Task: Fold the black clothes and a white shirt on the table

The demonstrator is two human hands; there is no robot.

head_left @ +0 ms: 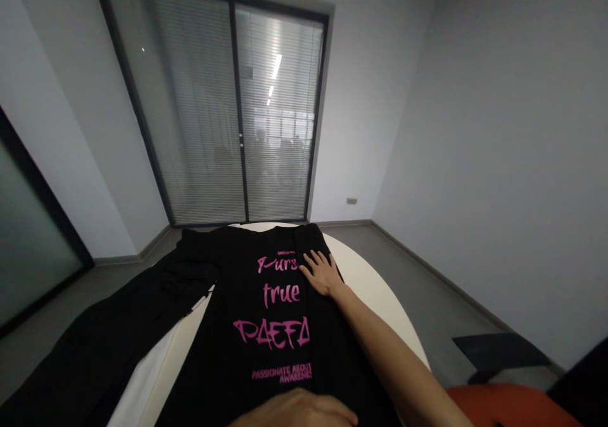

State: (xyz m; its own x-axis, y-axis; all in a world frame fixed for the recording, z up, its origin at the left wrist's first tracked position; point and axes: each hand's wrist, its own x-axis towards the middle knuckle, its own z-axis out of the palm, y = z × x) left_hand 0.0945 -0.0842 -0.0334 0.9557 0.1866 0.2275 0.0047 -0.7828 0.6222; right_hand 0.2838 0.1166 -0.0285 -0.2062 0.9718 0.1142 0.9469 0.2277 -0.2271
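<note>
**Black shirt (251, 310) laid over pale tabletop (377, 281), right hand (323, 275) flat on the fold**

Watching from afar through the head camera. The shirt lies front up, running from the near edge of the tabletop nearly to the far edge. One sleeve (156, 297) spreads out over the left edge. Pink lettering (273, 333) down the chest; I read "true" and "PAEFA". A strip (327, 335) along the shirt's right side is folded inward, cutting off some line ends.

I note the right hand palm down on that strip, toward the far right of the tabletop, fingers spread and straight, gripping nothing. The left hand (297, 409) is over the shirt by the near edge, knuckles up; my view crops it, so I cannot tell whether its fingers hold cloth.

Between sleeve and shirt body I see a white sheet-like piece (142, 376), material unclear. Bare tabletop shows along the right edge. Beyond that edge, near the bottom right: a chair with an orange seat (503, 407). Past the far edge: a glass partition (204, 116) with blinds.
</note>
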